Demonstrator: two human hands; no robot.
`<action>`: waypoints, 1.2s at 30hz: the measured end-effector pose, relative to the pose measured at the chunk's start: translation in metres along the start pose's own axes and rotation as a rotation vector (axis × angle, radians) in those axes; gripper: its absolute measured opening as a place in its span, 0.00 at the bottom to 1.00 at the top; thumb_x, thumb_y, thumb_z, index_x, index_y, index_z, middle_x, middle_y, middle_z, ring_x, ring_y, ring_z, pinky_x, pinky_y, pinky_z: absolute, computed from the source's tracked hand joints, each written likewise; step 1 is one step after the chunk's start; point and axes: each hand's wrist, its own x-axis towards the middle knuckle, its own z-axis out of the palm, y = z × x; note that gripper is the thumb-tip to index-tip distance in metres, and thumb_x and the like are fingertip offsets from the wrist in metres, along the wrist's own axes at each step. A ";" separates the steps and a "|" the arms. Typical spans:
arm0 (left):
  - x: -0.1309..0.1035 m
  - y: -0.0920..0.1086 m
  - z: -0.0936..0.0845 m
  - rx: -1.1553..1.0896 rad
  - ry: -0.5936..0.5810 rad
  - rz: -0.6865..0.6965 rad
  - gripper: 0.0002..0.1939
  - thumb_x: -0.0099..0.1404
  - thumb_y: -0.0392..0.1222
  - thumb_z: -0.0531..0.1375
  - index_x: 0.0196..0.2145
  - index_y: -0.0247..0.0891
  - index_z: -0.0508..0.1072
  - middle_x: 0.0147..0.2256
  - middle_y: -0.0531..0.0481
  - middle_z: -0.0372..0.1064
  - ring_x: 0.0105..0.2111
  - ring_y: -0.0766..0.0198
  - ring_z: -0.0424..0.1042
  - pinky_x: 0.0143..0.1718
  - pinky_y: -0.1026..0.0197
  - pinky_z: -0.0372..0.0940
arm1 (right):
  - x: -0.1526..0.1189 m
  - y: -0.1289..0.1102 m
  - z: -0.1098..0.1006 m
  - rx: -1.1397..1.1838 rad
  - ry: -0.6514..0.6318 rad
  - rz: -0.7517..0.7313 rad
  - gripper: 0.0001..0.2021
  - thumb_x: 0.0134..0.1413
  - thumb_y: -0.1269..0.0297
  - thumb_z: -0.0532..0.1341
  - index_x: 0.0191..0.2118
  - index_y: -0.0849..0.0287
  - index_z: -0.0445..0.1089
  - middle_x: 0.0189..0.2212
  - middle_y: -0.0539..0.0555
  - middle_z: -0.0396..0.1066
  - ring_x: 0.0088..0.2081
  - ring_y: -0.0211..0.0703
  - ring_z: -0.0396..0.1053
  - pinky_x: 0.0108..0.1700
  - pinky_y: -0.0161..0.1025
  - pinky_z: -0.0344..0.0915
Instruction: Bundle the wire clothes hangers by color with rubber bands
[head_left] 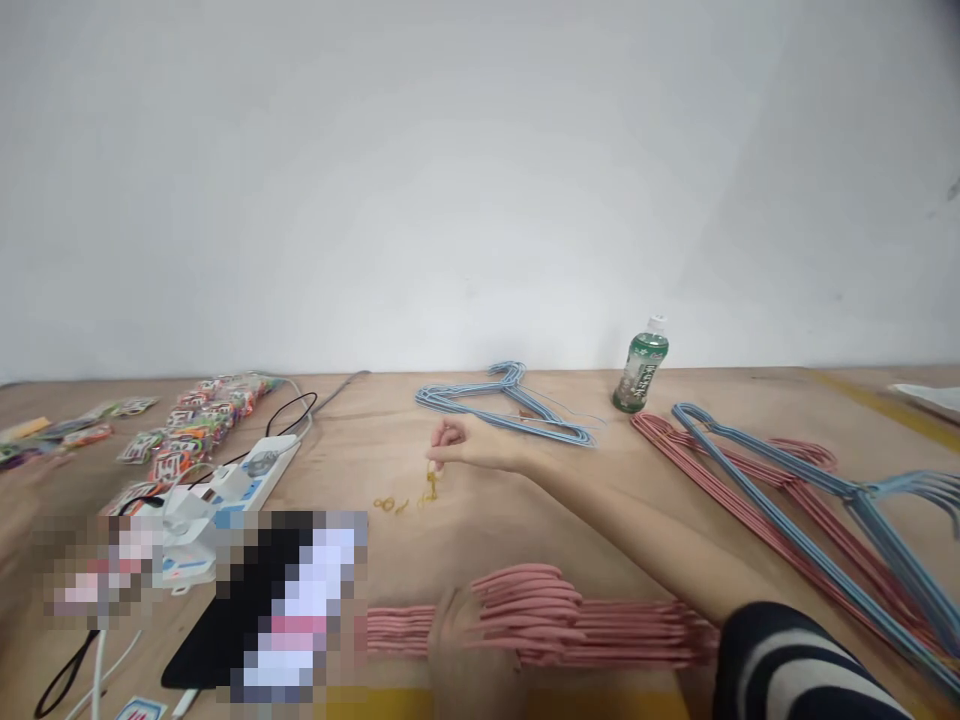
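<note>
Pinched between the fingertips of my right hand (450, 445) are thin yellow ties (430, 484), dangling over the table. A few more yellow ties (390, 505) lie on the wood just to the left. Close to the front edge, my left hand (459, 625) is closed around a bundle of pink hangers (525, 610), whose hooks are gathered beside it on the right. That hand is somewhat blurred. Behind my right hand lies a stack of blue hangers (510, 400), flat near the wall.
A green-labelled bottle (641, 370) stands at the back right. Pink and blue hangers (787, 480) overlap on the right. A power strip (262, 470), cables, a tablet (225, 600) and colourful packets (202, 420) occupy the left. The wooden table (360, 430) meets a pale wall.
</note>
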 end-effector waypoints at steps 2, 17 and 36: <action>-0.005 0.000 -0.010 0.049 0.022 0.073 0.09 0.62 0.43 0.58 0.32 0.42 0.78 0.32 0.48 0.76 0.33 0.59 0.74 0.37 0.58 0.69 | -0.036 -0.009 -0.005 0.090 0.048 0.034 0.16 0.50 0.55 0.65 0.34 0.57 0.59 0.27 0.49 0.73 0.32 0.39 0.71 0.39 0.38 0.64; 0.011 0.029 -0.036 0.375 0.091 0.044 0.07 0.50 0.33 0.58 0.28 0.42 0.73 0.27 0.51 0.75 0.31 0.58 0.73 0.33 0.61 0.63 | -0.205 -0.011 0.011 0.904 0.379 0.225 0.12 0.45 0.66 0.70 0.34 0.62 0.69 0.26 0.49 0.70 0.28 0.31 0.64 0.32 0.30 0.58; 0.018 0.027 -0.033 0.294 0.054 0.022 0.09 0.53 0.36 0.59 0.34 0.42 0.74 0.30 0.51 0.75 0.33 0.58 0.74 0.34 0.61 0.64 | -0.195 -0.105 0.016 0.037 0.370 -0.031 0.12 0.52 0.66 0.65 0.42 0.54 0.65 0.37 0.51 0.76 0.24 0.35 0.73 0.21 0.30 0.60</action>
